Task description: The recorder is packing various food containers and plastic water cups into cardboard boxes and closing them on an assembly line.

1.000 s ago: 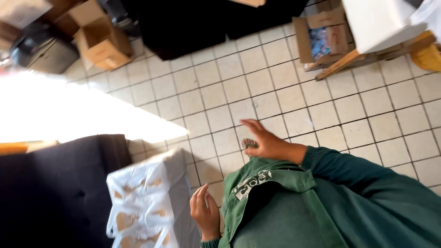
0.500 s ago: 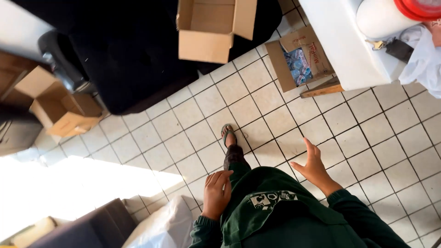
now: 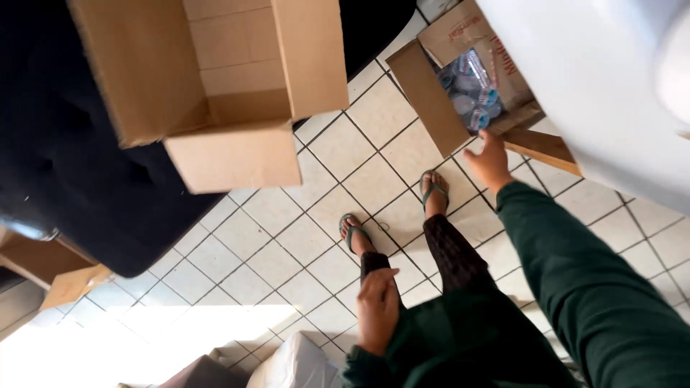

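I stand on a white tiled floor (image 3: 302, 244), my feet in green flip-flops (image 3: 356, 231). My left hand (image 3: 377, 309) hangs low by my thigh, fingers loosely curled, holding nothing. My right hand (image 3: 490, 159), in a dark green sleeve, reaches forward with fingers apart toward a small open cardboard box (image 3: 431, 100) that holds several plastic water bottles (image 3: 471, 90). The hand is just short of the box's near edge and holds nothing.
A large open empty cardboard box (image 3: 215, 86) rests on a black sofa (image 3: 79, 179) at the left. A white table top (image 3: 596, 86) with a wooden leg (image 3: 543, 147) fills the upper right. Another cardboard box (image 3: 50, 266) and a white bag (image 3: 295, 366) lie low left.
The view has swung and moved toward the boxes. My right hand has stretched forward from beside my body to the box of bottles. My left hand has dropped beside my leg.
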